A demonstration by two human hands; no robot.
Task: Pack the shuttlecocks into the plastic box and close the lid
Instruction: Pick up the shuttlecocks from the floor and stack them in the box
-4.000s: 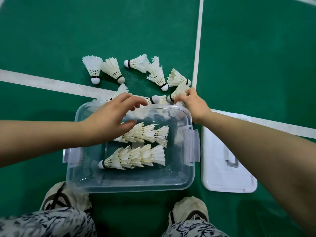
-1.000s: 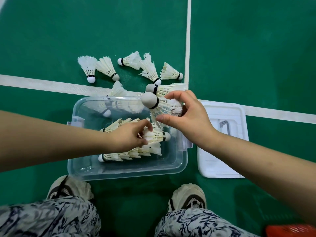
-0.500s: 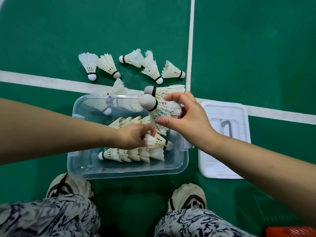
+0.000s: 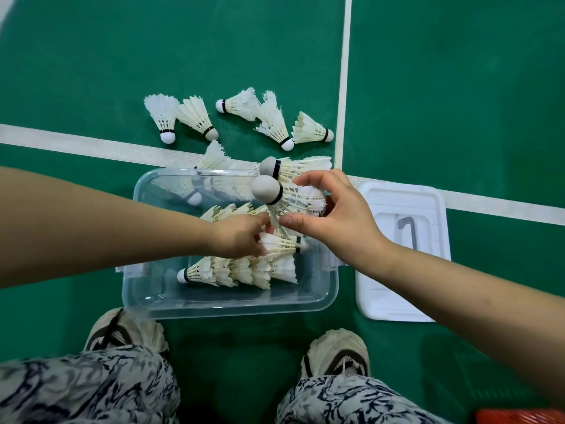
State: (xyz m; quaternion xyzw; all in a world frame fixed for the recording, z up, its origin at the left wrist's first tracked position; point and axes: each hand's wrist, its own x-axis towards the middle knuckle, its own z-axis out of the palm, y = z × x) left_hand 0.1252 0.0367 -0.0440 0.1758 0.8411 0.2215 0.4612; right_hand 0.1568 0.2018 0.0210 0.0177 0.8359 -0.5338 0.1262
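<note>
Over the plastic box (image 4: 226, 304), the left hand (image 4: 241, 237) curled round a shuttlecock (image 4: 282, 243) atop the nested row (image 4: 241, 270) inside. The right hand (image 4: 336, 221) pinched a second shuttlecock (image 4: 266, 191) by its feathers above the box's far rim, and the white lid (image 4: 394, 295) lay right of the box.

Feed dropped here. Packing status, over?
Right hand holds shuttlecocks above box. Left hand grips another shuttlecock inside. Lid off beside box, nothing blocking.
</note>
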